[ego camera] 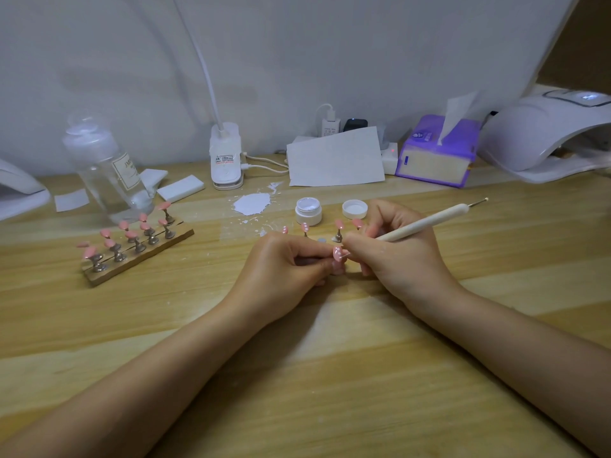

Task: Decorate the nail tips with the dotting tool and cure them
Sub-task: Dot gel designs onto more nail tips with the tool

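Note:
My left hand [284, 269] pinches a pink nail tip [337, 253] with white dots on it, held on its small stand at the table's middle. My right hand [400, 259] grips the white dotting tool [426, 223] like a pen, its lower point touching that tip. Behind my hands stand several more pink nail tips [339, 226], some dotted white. An open jar of white gel [308, 211] and its lid [354, 209] sit just beyond them. The white curing lamp [545, 133] stands at the far right.
A wooden rack [139, 256] with several pink tips on metal stands sits at the left. Behind it stands a clear bottle [109, 166]. A white paint smear [252, 203], a clip lamp base [226, 160], paper [335, 158] and a purple tissue box [436, 153] line the back.

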The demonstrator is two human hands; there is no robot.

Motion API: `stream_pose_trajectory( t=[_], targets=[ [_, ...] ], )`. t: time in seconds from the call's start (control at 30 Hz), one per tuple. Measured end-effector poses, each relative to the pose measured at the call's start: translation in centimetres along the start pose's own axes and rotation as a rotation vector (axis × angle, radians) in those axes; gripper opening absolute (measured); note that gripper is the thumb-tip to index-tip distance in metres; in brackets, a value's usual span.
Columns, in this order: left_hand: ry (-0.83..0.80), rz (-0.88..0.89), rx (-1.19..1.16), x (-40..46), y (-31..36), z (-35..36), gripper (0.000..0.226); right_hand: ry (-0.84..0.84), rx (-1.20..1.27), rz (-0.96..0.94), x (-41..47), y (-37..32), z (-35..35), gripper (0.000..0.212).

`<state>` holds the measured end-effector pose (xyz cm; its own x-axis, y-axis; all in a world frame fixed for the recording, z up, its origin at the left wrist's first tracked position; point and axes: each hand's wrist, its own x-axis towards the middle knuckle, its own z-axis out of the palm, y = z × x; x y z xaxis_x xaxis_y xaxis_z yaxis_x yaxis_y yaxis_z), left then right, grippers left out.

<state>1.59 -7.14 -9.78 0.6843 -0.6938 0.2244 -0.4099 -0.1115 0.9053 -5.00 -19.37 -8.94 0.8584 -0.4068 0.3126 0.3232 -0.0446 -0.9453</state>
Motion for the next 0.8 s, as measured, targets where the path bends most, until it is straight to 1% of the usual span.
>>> stream_pose_trajectory(
  t=[0.37,0.5,0.63,0.73,0.8],
  targets=[
    [0.005,-0.014,-0.004,0.0,-0.1,0.0,0.021,0.002,-0.008,-0.032,0.0,0.2,0.1,0.041],
    [0.001,-0.027,-0.001,0.0,-0.3,0.0,0.015,0.107,-0.009,-0.039,0.2,0.2,-0.2,0.042],
    [0.009,-0.041,-0.007,0.1,-0.2,0.0,0.011,0.204,0.052,-0.051,0.3,-0.2,-0.4,0.045],
    [0.015,-0.044,-0.030,0.1,-0.3,0.0,0.012,0.227,-0.010,-0.083,1.4,-0.9,-0.8,0.041],
    [0.014,-0.043,-0.041,0.1,-0.2,0.1,0.013,0.212,-0.128,-0.126,2.6,-1.7,-1.2,0.036]
  ],
)
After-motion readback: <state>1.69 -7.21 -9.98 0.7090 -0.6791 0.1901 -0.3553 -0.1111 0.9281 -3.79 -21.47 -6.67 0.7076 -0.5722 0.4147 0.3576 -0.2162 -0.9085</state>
